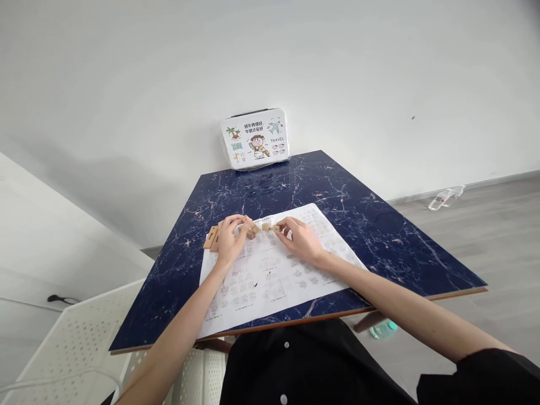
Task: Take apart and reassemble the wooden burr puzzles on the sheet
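Note:
A white printed sheet with small diagrams lies on the dark blue marble table. Small wooden puzzle pieces sit at the sheet's far edge. My left hand rests over a few of them, its fingers curled on a wooden piece. More wooden pieces lie just left of that hand. My right hand pinches another wooden piece with its fingertips, close to the left hand's piece. I cannot tell whether the two pieces touch.
A white box with cartoon travel pictures leans against the wall at the table's far edge. A white perforated rack stands at the lower left. A plastic bottle lies on the grey floor at right. A pale green object shows under the table.

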Motion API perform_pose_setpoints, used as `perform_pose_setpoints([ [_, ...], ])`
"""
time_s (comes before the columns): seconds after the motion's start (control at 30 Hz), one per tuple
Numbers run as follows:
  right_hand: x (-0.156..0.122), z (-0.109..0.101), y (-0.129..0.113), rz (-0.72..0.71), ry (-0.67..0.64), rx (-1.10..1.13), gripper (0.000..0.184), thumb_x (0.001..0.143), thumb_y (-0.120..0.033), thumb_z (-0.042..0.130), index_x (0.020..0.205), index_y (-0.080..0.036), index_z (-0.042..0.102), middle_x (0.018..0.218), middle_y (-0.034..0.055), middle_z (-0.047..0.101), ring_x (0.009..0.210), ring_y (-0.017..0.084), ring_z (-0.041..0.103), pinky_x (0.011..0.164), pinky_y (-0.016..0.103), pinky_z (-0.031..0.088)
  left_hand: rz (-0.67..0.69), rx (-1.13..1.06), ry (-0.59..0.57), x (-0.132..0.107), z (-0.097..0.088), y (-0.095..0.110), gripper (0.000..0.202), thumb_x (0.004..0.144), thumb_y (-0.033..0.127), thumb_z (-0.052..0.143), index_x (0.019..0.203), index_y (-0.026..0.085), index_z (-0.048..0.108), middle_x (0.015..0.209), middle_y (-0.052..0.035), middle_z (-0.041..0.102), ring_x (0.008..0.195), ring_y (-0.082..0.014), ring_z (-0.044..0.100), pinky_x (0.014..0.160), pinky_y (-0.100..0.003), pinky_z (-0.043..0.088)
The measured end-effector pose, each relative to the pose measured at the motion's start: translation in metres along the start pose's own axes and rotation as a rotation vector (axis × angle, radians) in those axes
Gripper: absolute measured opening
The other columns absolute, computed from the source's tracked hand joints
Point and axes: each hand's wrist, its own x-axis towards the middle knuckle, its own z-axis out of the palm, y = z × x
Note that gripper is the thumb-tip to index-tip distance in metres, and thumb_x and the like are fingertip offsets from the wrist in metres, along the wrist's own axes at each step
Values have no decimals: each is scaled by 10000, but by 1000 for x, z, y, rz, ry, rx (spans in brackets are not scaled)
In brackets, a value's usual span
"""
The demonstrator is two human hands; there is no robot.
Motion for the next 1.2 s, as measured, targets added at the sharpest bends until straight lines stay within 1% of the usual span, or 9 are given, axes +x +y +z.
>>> perform_pose_setpoints([
  [0.27, 2, -1, 4, 88, -94, -165, 113, 974, -281, 663, 1066, -228, 625, 1029, 74, 742, 864, 231, 683, 658, 311, 421, 78, 195, 61, 3, 9, -11, 334, 948, 528, 664, 788, 250, 757, 1193, -111, 704, 1212, -372, 531, 1083, -577, 431],
  [0.47, 2, 0, 2, 36, -145, -110, 172, 970, -253, 658, 1138, -224, 631, 1086, 80, 742, 856, 219, 683, 698, 319, 468, 64, 152, -11, 2, 6, -10, 472, 946, 544, 645, 582, 245, 612, 1150, -99, 727, 1236, -390, 495, 1075, -591, 413],
  [0.6, 2, 2, 5, 16, -169, -85, 211, 973, -250, 657, 1180, -222, 630, 1116, 83, 742, 872, 223, 690, 718, 326, 493, 7, 196, 1, 1, 7, -16, 317, 881, 548, 722, 855, 244, 640, 1144, -117, 689, 1198, -377, 530, 1064, -568, 426],
  [0.7, 2, 3, 5, 18, -168, -90, 217, 976, -253, 654, 1189, -214, 641, 1133, 94, 743, 890, 235, 699, 744, 347, 519, -21, 187, -35, 0, 8, -21, 414, 906, 549, 700, 1167, 241, 608, 1240, -136, 663, 1221, -373, 563, 1032, -537, 457],
  [0.77, 1, 2, 5, 0, -166, -90, 232, 977, -244, 643, 1206, -207, 651, 1158, 110, 743, 947, 256, 706, 788, 375, 544, -13, 155, -83, -1, 9, -21, 427, 960, 534, 638, 1265, 243, 576, 1295, -143, 656, 1260, -366, 575, 1041, -515, 461],
  [0.87, 0, 3, 5, -148, -219, -40, 329, 987, -215, 601, 1313, -206, 637, 1245, 125, 736, 1140, 297, 679, 946, 441, 556, 16, 100, -168, -3, 10, -16, 385, 1011, 499, 563, 1300, 245, 568, 1307, -130, 670, 1252, -338, 606, 1049, -484, 468],
  [1.0, -2, 6, 6, -354, -333, 24, 468, 1024, -186, 509, 1487, -238, 542, 1446, 115, 659, 1363, 304, 584, 1141, 522, 472, 42, 24, -315, -5, 10, -9, 379, 1003, 420, 545, 1339, 246, 554, 1358, -126, 648, 1287, -320, 591, 1079, -490, 465],
  [1.1, -2, 9, 7, -345, -331, 10, 487, 1017, -155, 485, 1501, -191, 527, 1495, 149, 621, 1400, 312, 564, 1170, 535, 450, 101, 10, -416, -6, 8, -7, 517, 907, 382, 667, 1393, 273, 529, 1427, -121, 606, 1366, -337, 530, 1142, -525, 423],
  [1.2, -1, 8, 8, -294, -296, 1, 492, 1003, -154, 507, 1494, -168, 525, 1443, 173, 650, 1367, 315, 593, 1149, 534, 475, 162, 56, -462, -8, 6, -4, 592, 868, 456, 746, 1396, 288, 537, 1456, -116, 579, 1397, -355, 487, 1162, -543, 399],
])
